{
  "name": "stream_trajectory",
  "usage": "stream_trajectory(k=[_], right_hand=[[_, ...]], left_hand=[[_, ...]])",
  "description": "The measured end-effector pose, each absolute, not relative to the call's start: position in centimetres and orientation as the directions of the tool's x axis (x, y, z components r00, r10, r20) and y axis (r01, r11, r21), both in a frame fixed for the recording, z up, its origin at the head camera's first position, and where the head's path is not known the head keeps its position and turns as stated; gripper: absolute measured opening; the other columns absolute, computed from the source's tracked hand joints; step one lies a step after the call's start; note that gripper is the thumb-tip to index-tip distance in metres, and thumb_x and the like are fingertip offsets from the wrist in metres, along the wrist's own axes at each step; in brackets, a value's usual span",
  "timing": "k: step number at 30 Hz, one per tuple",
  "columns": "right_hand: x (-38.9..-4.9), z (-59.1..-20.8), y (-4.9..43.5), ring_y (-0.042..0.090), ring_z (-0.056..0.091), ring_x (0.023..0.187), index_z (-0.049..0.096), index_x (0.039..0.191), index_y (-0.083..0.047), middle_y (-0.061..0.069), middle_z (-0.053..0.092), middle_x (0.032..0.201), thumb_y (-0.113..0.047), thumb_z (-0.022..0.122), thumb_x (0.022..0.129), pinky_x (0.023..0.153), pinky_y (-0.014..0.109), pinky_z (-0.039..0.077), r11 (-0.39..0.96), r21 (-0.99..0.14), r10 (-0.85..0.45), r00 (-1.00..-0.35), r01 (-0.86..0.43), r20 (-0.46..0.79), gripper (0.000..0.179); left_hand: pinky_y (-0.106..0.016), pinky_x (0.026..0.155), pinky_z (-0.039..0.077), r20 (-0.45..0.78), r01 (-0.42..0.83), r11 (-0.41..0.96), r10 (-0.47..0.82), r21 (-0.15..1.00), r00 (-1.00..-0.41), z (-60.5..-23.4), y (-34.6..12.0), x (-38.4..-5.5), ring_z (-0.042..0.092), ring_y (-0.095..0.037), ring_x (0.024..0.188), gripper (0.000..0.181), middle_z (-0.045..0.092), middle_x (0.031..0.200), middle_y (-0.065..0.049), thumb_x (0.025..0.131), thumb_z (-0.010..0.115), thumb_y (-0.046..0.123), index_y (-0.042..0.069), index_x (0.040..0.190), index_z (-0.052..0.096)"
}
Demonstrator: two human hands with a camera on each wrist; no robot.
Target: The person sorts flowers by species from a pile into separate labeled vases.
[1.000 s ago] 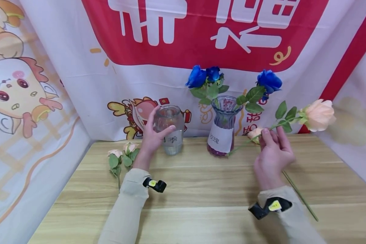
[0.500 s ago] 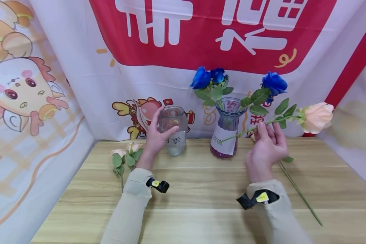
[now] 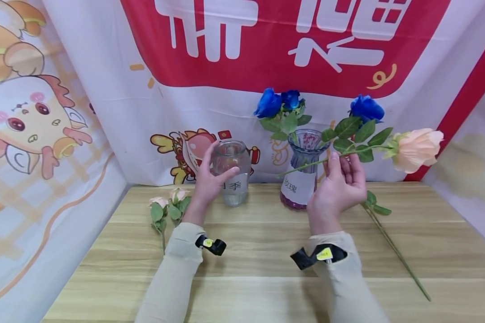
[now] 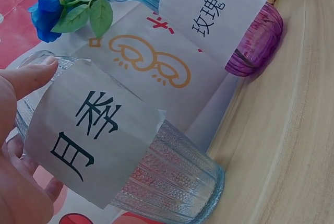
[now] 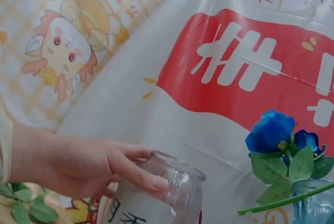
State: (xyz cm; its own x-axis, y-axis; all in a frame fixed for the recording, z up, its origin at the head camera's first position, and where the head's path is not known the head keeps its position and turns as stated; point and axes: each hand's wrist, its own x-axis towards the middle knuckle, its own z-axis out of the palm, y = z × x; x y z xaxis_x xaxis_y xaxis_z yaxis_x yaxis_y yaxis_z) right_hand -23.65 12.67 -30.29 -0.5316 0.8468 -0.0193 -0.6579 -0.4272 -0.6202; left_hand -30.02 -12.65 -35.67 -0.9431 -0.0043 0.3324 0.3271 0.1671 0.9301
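In the head view my left hand point(image 3: 209, 184) grips the upper part of a clear glass vase point(image 3: 235, 197), thumb across its front. The vase stands on the table and bears a paper label point(image 4: 94, 135) with black characters. My right hand point(image 3: 337, 193) pinches the green stem of a peach rose point(image 3: 416, 150) between thumb and fingers. The bloom points right; the cut stem end point(image 5: 261, 208) points left, overlapping the blue-purple glass vase point(image 3: 303, 190) in the head view. That vase holds blue roses point(image 3: 268, 104) and has its own paper label.
Pale pink roses point(image 3: 178, 197) with leaves lie on the wooden table point(image 3: 258, 287) left of my left hand. Another green stem point(image 3: 400, 255) with leaves lies at the right, its upper end behind my right hand. A printed cloth backdrop point(image 3: 206, 112) hangs close behind the vases.
My right hand has moved left with the peach rose, its stem end now reaching past the blue-purple vase toward the clear one. My left hand keeps its grip on the clear vase.
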Motion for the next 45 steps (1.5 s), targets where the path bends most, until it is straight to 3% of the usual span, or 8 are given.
stream_trajectory(k=[6,14,21,29,36,42,45], right_hand=[[-23.8,-29.5,11.4,0.024,0.069,0.108,0.074,0.123,-0.005,0.014,0.068,0.113,0.003,0.081,0.089,0.097,0.036,0.063,-0.413,-0.601,0.854,-0.52,-0.684,0.006,0.035],[-24.3,-28.9,9.4,0.024,0.072,0.104,0.074,0.124,-0.004,0.013,0.07,0.11,0.003,0.081,0.089,0.095,0.034,0.063,-0.424,-0.594,0.848,-0.529,-0.683,0.004,0.036],[-24.8,-28.2,7.9,0.024,0.073,0.105,0.073,0.121,-0.003,0.016,0.07,0.112,0.001,0.082,0.09,0.095,0.034,0.064,-0.429,-0.579,0.841,-0.54,-0.693,0.023,0.033],[-25.4,-27.5,6.4,0.026,0.073,0.105,0.074,0.118,-0.003,0.015,0.071,0.111,-0.001,0.081,0.091,0.095,0.036,0.064,-0.448,-0.582,0.811,-0.582,-0.679,0.055,0.028],[-26.3,-27.7,4.8,0.023,0.073,0.1,0.073,0.117,-0.001,0.022,0.071,0.116,-0.001,0.083,0.09,0.093,0.036,0.065,-0.449,-0.603,0.79,-0.609,-0.659,0.076,0.028],[-26.8,-28.0,3.5,0.024,0.075,0.102,0.074,0.116,-0.005,0.013,0.075,0.112,-0.005,0.084,0.09,0.092,0.033,0.065,-0.467,-0.639,0.757,-0.65,-0.611,0.067,0.029],[-27.0,-28.2,2.9,0.024,0.075,0.103,0.075,0.114,-0.007,0.017,0.075,0.115,-0.005,0.084,0.09,0.092,0.033,0.065,-0.467,-0.651,0.747,-0.661,-0.598,0.071,0.027]], left_hand=[[-0.061,0.128,0.032,0.328,0.322,0.177,-0.011,0.93,-0.944,-35.6,-12.6,-30.1,0.036,-0.026,0.156,0.089,0.041,0.167,0.002,0.091,0.086,0.031,0.04,0.163,0.035],[-0.061,0.128,0.032,0.31,0.304,0.171,-0.01,0.937,-0.951,-35.5,-12.6,-29.8,0.035,-0.026,0.156,0.087,0.041,0.166,0.003,0.091,0.086,0.032,0.046,0.161,0.036],[-0.062,0.129,0.031,0.305,0.3,0.169,-0.007,0.939,-0.952,-35.7,-12.6,-29.9,0.035,-0.027,0.156,0.091,0.041,0.167,0.002,0.091,0.086,0.03,0.037,0.165,0.034],[-0.063,0.128,0.031,0.31,0.305,0.165,-0.008,0.938,-0.951,-35.5,-12.7,-29.8,0.035,-0.026,0.156,0.09,0.041,0.166,0.003,0.091,0.086,0.031,0.037,0.165,0.034],[-0.064,0.129,0.029,0.317,0.312,0.165,-0.007,0.936,-0.948,-35.7,-12.8,-29.8,0.034,-0.026,0.157,0.089,0.04,0.168,0.001,0.092,0.085,0.032,0.037,0.165,0.034],[-0.063,0.129,0.031,0.319,0.313,0.161,-0.007,0.936,-0.948,-35.8,-12.9,-29.9,0.035,-0.026,0.157,0.089,0.04,0.168,0.001,0.092,0.085,0.031,0.036,0.165,0.034],[-0.063,0.128,0.032,0.311,0.307,0.156,-0.005,0.939,-0.95,-35.6,-12.7,-29.9,0.035,-0.026,0.157,0.089,0.04,0.168,0.003,0.092,0.085,0.031,0.038,0.164,0.034]])
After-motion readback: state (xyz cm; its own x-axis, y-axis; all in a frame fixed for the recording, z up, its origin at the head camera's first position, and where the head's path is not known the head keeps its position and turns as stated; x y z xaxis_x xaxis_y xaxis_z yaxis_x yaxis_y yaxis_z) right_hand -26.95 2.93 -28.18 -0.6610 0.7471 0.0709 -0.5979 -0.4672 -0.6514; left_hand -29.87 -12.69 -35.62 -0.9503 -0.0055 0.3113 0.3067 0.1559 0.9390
